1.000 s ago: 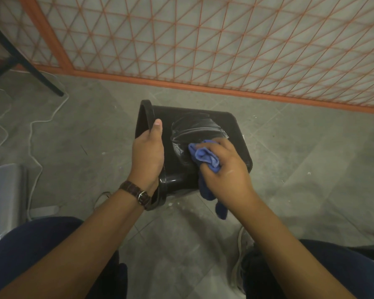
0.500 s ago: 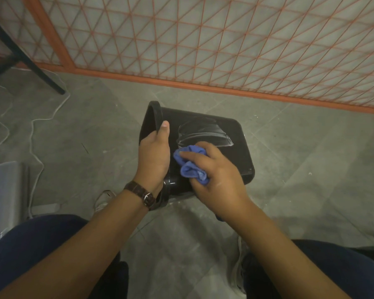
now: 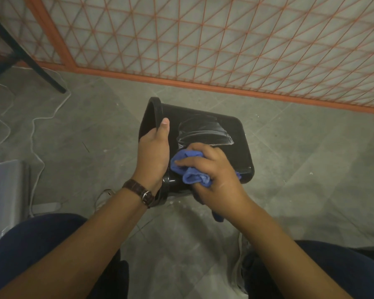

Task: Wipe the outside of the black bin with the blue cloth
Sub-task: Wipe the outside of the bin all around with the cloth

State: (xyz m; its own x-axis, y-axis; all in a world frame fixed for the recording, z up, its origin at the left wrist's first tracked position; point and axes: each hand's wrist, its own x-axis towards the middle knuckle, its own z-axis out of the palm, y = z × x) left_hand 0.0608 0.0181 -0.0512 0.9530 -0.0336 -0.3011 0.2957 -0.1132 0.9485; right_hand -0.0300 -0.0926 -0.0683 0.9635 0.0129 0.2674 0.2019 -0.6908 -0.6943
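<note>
Head view: black bin (image 3: pixel 233 130) lies tipped on its side at mid frame, mouth facing left, base to the right, over the grey floor (image 3: pixel 300 169) & just ahead of the person's knees (image 3: pixel 30 244) in dark blue trousers. Can't tell if it touches the floor. A shiny creased patch (image 3: pixel 203 134) shows on its upper wall.

Left hand (image 3: pixel 153 152) grips the bin's rim, thumb laid along the outside; the other fingers are hidden. Brown-strap watch (image 3: pixel 139 192) on that wrist.

Right hand (image 3: pixel 216 175) is curled round the bunched blue cloth (image 3: pixel 192 176) & presses it on the bin's outer wall, just beside the left hand, below the shiny patch. A tail of cloth hangs under the wrist.

Bkgd: orange lattice panel (image 3: pixel 203 39) along the far side, black slanted leg (image 3: pixel 30 61) top left, white cable (image 3: pixel 34 134) trailing over the floor, grey metallic object (image 3: pixel 7 190) at left edge.
</note>
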